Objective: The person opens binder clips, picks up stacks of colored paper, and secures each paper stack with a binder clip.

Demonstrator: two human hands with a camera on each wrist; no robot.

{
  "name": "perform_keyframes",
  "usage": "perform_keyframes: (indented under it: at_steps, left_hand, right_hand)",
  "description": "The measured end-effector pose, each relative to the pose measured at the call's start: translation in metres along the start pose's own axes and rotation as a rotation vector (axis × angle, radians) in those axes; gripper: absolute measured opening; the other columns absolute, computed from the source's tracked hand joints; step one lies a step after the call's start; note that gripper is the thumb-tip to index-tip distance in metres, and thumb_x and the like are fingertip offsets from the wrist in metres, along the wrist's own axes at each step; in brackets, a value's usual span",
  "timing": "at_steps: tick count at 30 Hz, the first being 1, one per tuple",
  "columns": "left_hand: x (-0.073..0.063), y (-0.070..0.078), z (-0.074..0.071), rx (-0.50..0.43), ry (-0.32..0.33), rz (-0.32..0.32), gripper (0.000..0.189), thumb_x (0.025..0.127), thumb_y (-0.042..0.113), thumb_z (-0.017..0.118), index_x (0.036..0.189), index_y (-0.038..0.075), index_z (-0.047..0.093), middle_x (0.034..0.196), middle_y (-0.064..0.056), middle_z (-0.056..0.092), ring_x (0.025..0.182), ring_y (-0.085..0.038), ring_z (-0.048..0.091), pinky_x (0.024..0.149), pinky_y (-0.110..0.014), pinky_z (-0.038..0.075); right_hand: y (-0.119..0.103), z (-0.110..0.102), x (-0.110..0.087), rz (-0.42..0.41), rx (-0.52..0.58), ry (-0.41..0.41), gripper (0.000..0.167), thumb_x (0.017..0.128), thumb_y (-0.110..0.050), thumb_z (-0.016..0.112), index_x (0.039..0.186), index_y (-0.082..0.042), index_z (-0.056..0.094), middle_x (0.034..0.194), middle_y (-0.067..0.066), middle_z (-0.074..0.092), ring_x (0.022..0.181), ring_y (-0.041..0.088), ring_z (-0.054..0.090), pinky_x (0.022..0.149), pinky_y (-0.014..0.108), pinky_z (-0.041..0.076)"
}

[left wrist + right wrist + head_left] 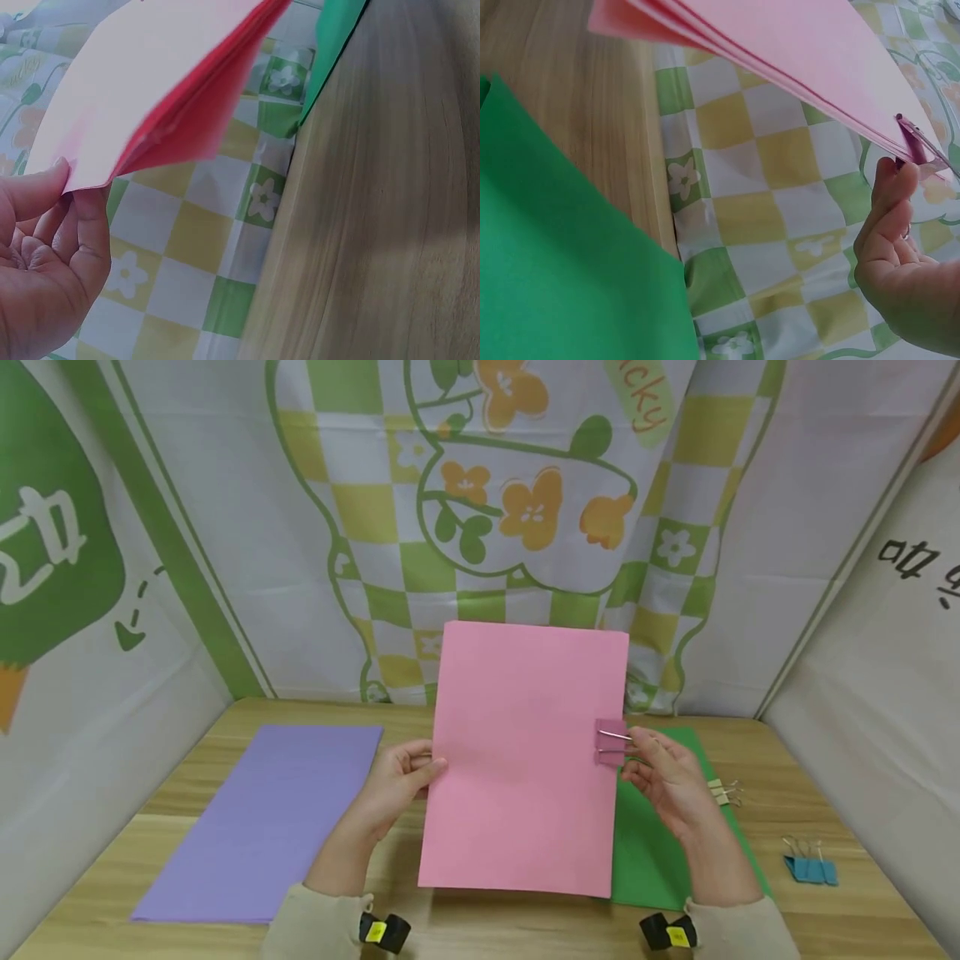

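A stack of pink paper (525, 793) is held up above the table, its broad face toward the head camera. My left hand (397, 781) pinches its left edge between thumb and fingers. On the right edge sits a pink binder clip (611, 753) with silver handles. My right hand (671, 781) grips this clip by its handles with thumb and fingertips. In the right wrist view, several layers show along the edge of the pink paper (780, 67), and the binder clip (915, 146) bites over them above the curled fingers.
Purple paper (277, 818) lies on the wooden table (495, 935) at the left. Green paper (648, 852) lies at the right, partly behind the pink stack, with a pale yellow binder clip (722, 792) on its right edge. Blue binder clips (810, 870) stand farther right. A patterned curtain (480, 593) hangs behind.
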State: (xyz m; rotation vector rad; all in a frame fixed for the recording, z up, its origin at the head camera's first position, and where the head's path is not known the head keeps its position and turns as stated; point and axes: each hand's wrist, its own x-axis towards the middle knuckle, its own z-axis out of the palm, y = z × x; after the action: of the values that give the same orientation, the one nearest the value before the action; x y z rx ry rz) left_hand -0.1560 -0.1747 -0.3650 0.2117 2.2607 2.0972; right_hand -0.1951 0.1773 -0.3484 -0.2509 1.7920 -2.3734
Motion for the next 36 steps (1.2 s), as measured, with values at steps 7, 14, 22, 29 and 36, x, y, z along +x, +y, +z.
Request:
perform_keyframes:
  at_steps: [7, 14, 22, 29, 36]
  left_hand:
    - [-0.001, -0.002, -0.005, -0.003, -0.032, -0.012, 0.036, 0.101, 0.003, 0.052, 0.134, -0.013, 0.052, 0.111, -0.024, 0.072, 0.083, -0.008, 0.072, 0.078, -0.028, 0.06]
    - [-0.004, 0.001, -0.012, -0.01, -0.03, -0.014, 0.037, 0.1, 0.003, 0.053, 0.133, -0.015, 0.051, 0.109, -0.021, 0.073, 0.082, -0.008, 0.072, 0.077, -0.028, 0.06]
    - [-0.012, 0.001, -0.018, -0.008, -0.053, -0.015, 0.037, 0.1, 0.005, 0.055, 0.132, -0.015, 0.052, 0.106, -0.015, 0.075, 0.082, -0.01, 0.072, 0.077, -0.03, 0.06]
    - [-0.013, 0.0, -0.024, 0.011, -0.063, -0.015, 0.037, 0.101, 0.005, 0.054, 0.134, -0.011, 0.051, 0.109, -0.017, 0.074, 0.084, -0.012, 0.073, 0.078, -0.032, 0.061]
    - [-0.014, 0.002, -0.028, 0.052, -0.043, -0.008, 0.037, 0.101, 0.003, 0.054, 0.135, -0.01, 0.05, 0.109, -0.021, 0.073, 0.081, -0.012, 0.072, 0.073, -0.031, 0.061]
  right_hand:
    - [-0.003, 0.0, -0.001, 0.002, -0.048, -0.057, 0.013, 0.103, -0.017, 0.053, 0.101, -0.014, 0.065, 0.089, -0.004, 0.069, 0.083, 0.006, 0.067, 0.081, 0.017, 0.056]
    - [-0.006, 0.0, -0.001, -0.007, -0.023, -0.168, 0.01, 0.103, -0.014, 0.051, 0.106, -0.009, 0.059, 0.094, -0.003, 0.07, 0.087, 0.007, 0.069, 0.084, 0.019, 0.057]
    - [-0.006, -0.003, -0.002, 0.037, -0.026, -0.251, 0.007, 0.102, -0.008, 0.052, 0.106, -0.007, 0.056, 0.1, -0.002, 0.067, 0.09, 0.008, 0.069, 0.088, 0.021, 0.057]
    - [-0.004, 0.001, 0.001, 0.087, -0.1, -0.245, 0.013, 0.101, -0.012, 0.052, 0.112, -0.007, 0.054, 0.101, -0.004, 0.067, 0.091, 0.009, 0.069, 0.09, 0.022, 0.056]
    - [0.0, 0.007, 0.007, 0.13, -0.203, -0.216, 0.034, 0.1, -0.019, 0.054, 0.126, 0.002, 0.047, 0.106, -0.004, 0.064, 0.092, 0.013, 0.069, 0.092, 0.021, 0.054]
